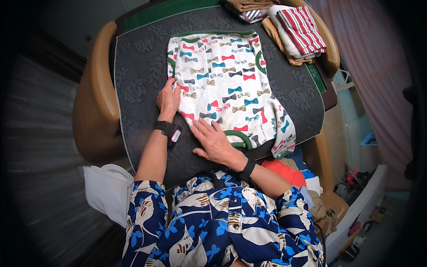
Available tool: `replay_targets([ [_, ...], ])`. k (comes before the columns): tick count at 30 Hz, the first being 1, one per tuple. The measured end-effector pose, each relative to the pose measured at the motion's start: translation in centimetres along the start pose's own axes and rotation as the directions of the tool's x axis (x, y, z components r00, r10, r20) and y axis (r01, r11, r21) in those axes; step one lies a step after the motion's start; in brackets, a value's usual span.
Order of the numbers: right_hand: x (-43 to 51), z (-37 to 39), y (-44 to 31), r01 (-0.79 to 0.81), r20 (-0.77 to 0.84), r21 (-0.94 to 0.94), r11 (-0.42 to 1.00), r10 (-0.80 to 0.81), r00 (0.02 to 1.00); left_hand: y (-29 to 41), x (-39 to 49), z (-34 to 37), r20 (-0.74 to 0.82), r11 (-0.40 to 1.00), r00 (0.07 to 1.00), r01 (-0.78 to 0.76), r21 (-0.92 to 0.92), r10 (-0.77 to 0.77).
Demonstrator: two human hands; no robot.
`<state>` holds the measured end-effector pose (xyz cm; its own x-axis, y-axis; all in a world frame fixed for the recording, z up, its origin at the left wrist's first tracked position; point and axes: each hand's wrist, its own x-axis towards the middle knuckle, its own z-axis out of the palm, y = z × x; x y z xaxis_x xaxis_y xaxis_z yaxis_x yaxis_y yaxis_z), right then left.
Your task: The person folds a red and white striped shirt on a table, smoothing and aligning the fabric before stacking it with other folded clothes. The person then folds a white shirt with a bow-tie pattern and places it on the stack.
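Note:
A white infant garment point(223, 83) printed with coloured bow ties and trimmed in green lies spread on a dark tablecloth point(140, 83). Its left side looks folded inward, and one sleeve or leg hangs over the near table edge at the lower right. My left hand point(169, 96) rests at the garment's left edge, fingertips touching the cloth; whether they pinch it is hidden. Lower down, my right hand point(213, 142) lies palm down, its fingertips on the garment's lower left edge and its thumb apart, left of a green-bound opening point(245, 135).
Folded cloths, the top one red-and-white striped point(302, 30), are stacked at the far right corner beside another pile point(252, 8). Tan padded chairs point(96, 93) flank the table. Loose clothes point(287, 172) heap on a seat at my right. White fabric point(108, 193) hangs at my left.

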<state>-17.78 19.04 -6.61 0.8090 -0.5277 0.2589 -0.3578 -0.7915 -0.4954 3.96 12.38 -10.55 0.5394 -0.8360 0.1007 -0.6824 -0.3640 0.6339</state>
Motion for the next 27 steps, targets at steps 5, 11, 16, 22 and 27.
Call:
replay_targets([
  [5,-0.9,1.5,0.8,0.029,0.110,-0.095,0.995,-0.019,0.994,-0.4,0.0,0.3,0.003,1.000,1.000,0.008,-0.016,-0.007],
  [11,-1.0,1.4,0.9,0.018,0.147,-0.075,0.997,-0.007,0.989,0.8,0.7,-1.9,0.010,0.996,0.998,-0.055,-0.071,0.056],
  [16,-0.9,1.4,0.8,0.014,0.154,-0.097,0.995,0.001,0.988,2.7,-1.4,-1.5,0.008,0.864,0.865,-0.501,0.049,0.502],
  [22,-0.9,1.6,0.9,0.029,0.110,-0.076,0.997,-0.020,0.994,2.3,-1.4,0.0,0.394,0.784,0.806,-0.561,0.266,0.443],
  [27,-1.4,1.5,1.0,0.046,0.073,-0.063,0.997,-0.041,0.996,2.7,-0.5,1.1,0.451,0.724,0.823,-0.540,0.429,0.347],
])
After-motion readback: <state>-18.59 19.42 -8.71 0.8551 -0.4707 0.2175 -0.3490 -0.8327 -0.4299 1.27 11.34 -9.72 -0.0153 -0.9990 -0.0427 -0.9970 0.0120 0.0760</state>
